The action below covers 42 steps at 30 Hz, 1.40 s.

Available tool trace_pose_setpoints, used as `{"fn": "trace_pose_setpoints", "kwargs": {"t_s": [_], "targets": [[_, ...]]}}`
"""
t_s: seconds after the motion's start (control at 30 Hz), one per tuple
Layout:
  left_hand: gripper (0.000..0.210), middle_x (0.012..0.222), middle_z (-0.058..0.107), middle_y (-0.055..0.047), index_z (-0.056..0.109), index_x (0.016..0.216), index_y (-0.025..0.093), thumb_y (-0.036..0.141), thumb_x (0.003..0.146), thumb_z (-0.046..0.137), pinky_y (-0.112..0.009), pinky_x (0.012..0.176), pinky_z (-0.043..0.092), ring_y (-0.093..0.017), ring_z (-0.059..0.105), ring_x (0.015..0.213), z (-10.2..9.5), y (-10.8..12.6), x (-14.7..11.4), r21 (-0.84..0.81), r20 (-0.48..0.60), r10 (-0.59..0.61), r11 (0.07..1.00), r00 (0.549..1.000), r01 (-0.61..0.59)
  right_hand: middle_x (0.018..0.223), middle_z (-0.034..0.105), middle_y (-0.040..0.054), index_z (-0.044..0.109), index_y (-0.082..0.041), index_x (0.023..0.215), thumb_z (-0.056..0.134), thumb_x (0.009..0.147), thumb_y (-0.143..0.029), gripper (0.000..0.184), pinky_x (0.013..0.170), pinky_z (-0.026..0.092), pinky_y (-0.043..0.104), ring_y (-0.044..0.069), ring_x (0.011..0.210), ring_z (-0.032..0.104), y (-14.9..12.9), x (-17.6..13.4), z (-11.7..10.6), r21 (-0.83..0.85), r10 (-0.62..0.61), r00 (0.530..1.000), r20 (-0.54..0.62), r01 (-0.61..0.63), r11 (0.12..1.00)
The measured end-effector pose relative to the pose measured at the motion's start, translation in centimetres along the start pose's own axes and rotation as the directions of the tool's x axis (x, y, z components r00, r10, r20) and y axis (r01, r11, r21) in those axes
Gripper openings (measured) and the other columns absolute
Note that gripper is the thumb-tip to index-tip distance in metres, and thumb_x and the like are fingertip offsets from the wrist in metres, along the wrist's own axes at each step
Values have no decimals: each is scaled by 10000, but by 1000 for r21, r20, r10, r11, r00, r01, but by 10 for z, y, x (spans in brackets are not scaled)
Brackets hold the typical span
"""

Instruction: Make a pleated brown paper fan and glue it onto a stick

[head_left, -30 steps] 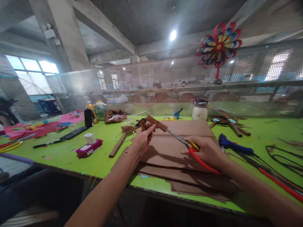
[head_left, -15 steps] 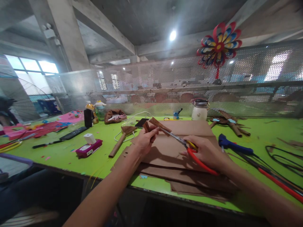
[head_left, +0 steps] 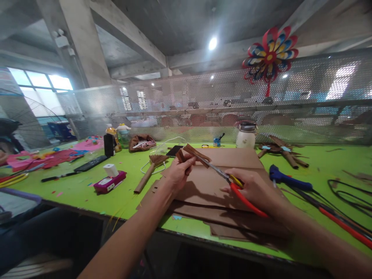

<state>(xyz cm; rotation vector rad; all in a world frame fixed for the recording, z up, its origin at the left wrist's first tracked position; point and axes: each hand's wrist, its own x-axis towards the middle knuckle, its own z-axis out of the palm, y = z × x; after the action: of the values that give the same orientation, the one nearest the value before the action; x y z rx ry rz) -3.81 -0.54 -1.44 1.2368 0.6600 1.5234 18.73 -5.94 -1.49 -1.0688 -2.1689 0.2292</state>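
Observation:
Between the fingers of my left hand (head_left: pixel 180 173) is a folded strip of brown paper (head_left: pixel 196 153), held up over the work surface. My right hand (head_left: pixel 251 186) is closed around scissors (head_left: pixel 238 192) with red and yellow handles. Their blades reach left to the folded paper and touch it or overlap it; whether they are cutting I cannot make out. Beneath both hands lie brown cardboard sheets (head_left: pixel 232 157) in a loose stack. Left of my left hand rests a pleated brown paper fan on a rolled stem (head_left: pixel 147 174).
On the green table (head_left: pixel 69 197) are a purple box with a white charger (head_left: pixel 109 182), a blue-handled tool (head_left: pixel 290 180), a lidded jar (head_left: pixel 245 135) and brown paper pieces (head_left: pixel 286 155). A perforated metal screen (head_left: pixel 180 93) stands behind. At far left is part of a person (head_left: pixel 10 131).
My hands, the folded paper and the scissors keep almost the same position. The whole view has shifted very slightly. At far left, more of the other person shows.

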Motion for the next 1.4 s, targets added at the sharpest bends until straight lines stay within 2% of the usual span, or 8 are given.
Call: {"fn": "trace_pose_setpoints", "kwargs": {"t_s": [0.3,0.57,0.9,1.2,1.33,1.4], "targets": [[213,581,501,37,569,730,138,193,588,717,-155,397,207,-10,347,430,2,-1,-2,3,-43,-10,1000,999,11,854,673,33,599,-194,1017,570,736,-402,351,587,461,229,153,679,606,3,3,-1,-61,-48,999,-7,47,997],[161,567,494,34,596,717,133,194,608,699,-169,416,222,-20,342,445,7,-3,-7,59,38,3,998,999,-5,804,669,14,605,-197,1005,586,725,-368,330,600,463,235,139,634,590,2,3,4,50,-28,1000,-5,28,998],[187,594,520,21,610,761,143,227,620,699,-164,416,226,-24,356,454,8,-4,-9,59,24,-11,998,1000,10,808,662,28,566,-185,1088,559,752,-345,372,615,465,246,147,651,574,4,0,13,112,-20,1000,-7,21,994],[174,561,483,28,590,715,129,254,644,688,-172,400,187,-21,331,437,11,-1,-10,73,46,8,997,999,-11,832,672,27,571,-206,1053,533,775,-382,332,638,458,245,157,679,596,7,-2,18,76,-11,1000,-12,12,997],[167,582,504,29,589,738,140,230,641,691,-159,416,220,-20,360,457,11,0,-11,48,32,-7,999,999,6,775,659,29,572,-205,1026,526,776,-402,321,613,449,247,163,648,585,4,-4,20,22,9,999,-31,-8,1000],[161,575,508,28,582,724,142,221,638,693,-153,428,242,-27,395,478,11,0,-12,32,30,-12,999,999,11,812,650,41,570,-200,1012,527,774,-405,317,626,448,252,172,687,582,2,-3,20,-1,2,999,-48,-2,1000]]}}
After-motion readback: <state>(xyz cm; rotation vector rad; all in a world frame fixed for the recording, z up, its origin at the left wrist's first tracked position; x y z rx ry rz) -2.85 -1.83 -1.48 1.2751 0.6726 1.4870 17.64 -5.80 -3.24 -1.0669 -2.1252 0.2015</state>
